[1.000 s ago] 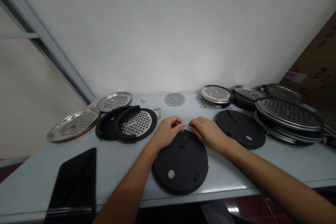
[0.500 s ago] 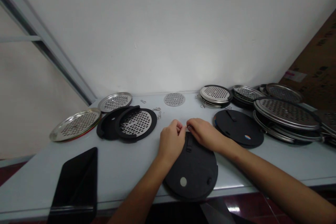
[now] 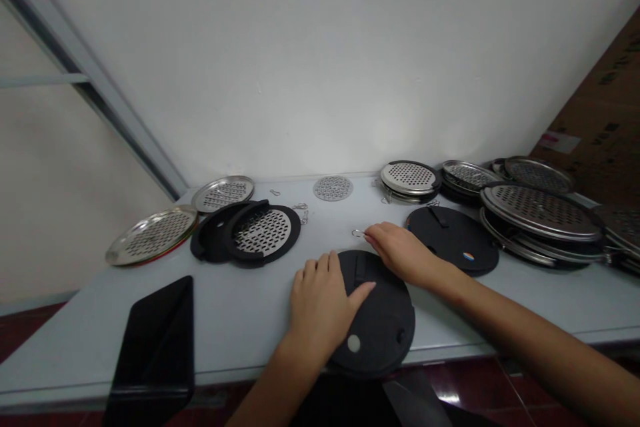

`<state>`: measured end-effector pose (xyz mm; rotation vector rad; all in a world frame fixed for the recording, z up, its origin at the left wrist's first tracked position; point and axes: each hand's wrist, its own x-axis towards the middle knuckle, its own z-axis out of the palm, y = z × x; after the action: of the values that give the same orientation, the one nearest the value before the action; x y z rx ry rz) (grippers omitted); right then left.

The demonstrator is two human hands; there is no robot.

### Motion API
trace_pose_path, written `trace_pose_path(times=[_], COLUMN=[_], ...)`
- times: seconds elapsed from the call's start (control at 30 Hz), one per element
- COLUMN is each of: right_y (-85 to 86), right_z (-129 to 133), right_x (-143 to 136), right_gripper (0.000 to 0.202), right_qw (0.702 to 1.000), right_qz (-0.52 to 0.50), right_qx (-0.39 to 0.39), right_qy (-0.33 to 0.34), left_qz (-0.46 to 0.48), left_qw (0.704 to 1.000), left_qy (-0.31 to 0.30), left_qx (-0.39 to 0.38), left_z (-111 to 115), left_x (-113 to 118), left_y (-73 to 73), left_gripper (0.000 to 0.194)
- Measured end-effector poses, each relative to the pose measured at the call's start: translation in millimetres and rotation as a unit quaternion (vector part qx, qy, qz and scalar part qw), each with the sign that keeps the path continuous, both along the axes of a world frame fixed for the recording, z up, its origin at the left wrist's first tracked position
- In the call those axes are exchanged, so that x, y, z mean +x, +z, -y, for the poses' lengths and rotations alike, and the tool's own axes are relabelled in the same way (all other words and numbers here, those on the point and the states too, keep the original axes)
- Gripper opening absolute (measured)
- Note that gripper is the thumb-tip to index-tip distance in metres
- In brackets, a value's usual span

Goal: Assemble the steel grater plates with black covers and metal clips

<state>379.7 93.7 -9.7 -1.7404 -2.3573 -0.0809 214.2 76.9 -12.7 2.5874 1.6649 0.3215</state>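
A round black disc (image 3: 377, 320) lies flat near the front edge of the white table (image 3: 240, 320), with a strap at its top, a pale round spot and a small knob. My left hand (image 3: 320, 300) rests on the disc's left side, fingers stretched out and thumb reaching across it. Just beyond the disc's upper right edge, my right hand (image 3: 400, 250) pinches a small metal wire hook (image 3: 357, 233), whose curved end points left. A second black disc (image 3: 453, 240) with a strap and a coloured spot sits to the right of my right hand.
Perforated metal plates (image 3: 153, 235) and black rings with grater discs (image 3: 267, 233) lie at left. A thin grater disc (image 3: 333, 188) is at the back, stacked graters (image 3: 543, 213) at right. A black tablet-like object (image 3: 157, 340) is front left, a cardboard box (image 3: 600, 127) far right.
My left hand has let go near the hook and come down, fingers spread, onto the black disc. The hook now shows clearly in my right hand, which has shifted slightly right.
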Motion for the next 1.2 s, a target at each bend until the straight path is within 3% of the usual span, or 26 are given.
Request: trace_pose_path(times=[0.17,0.3,0.4,0.5,0.57,0.67,0.9,1.2], right_y=[-3.4,-11.8,-16.0,-15.6,-14.1,-12.6,-12.4,-11.4], right_z=[-7,-14,-20,-23,-23,-23,-24,-23], right_x=[-1,2,2,0,-1,-3,-8,-7], right_gripper=[0.027,0.028,0.028,0.027,0.027,0.027,0.028,0.026], right_qw=[0.998,0.995,0.993,0.992,0.993,0.994,0.995,0.994], right_qz=[-0.042,-0.076,-0.091,-0.082,-0.07,-0.05,0.007,0.013], right_qx=[-0.004,0.012,0.019,0.021,0.019,0.017,0.024,0.023], right_qy=[0.035,0.056,0.073,0.09,0.093,0.091,0.099,0.108], left_qz=[-0.018,0.013,0.079,0.153,0.171,0.161,0.103,0.092], left_qw=[0.992,0.986,0.991,0.988,0.982,0.983,0.983,0.984], left_qy=[0.116,0.154,0.093,-0.028,-0.073,-0.084,-0.127,-0.123], left_qx=[0.05,0.067,0.051,0.006,-0.015,-0.009,0.084,0.085], left_z=[6,1,-18,-44,-56,-62,-49,-46], left_x=[12,16,11,5,3,1,2,-1], left_y=[1.5,-2.1,-4.9,-6.0,-6.1,-6.9,-10.7,-8.3], left_gripper=[0.057,0.061,0.059,0.033,0.025,0.021,0.023,0.032])
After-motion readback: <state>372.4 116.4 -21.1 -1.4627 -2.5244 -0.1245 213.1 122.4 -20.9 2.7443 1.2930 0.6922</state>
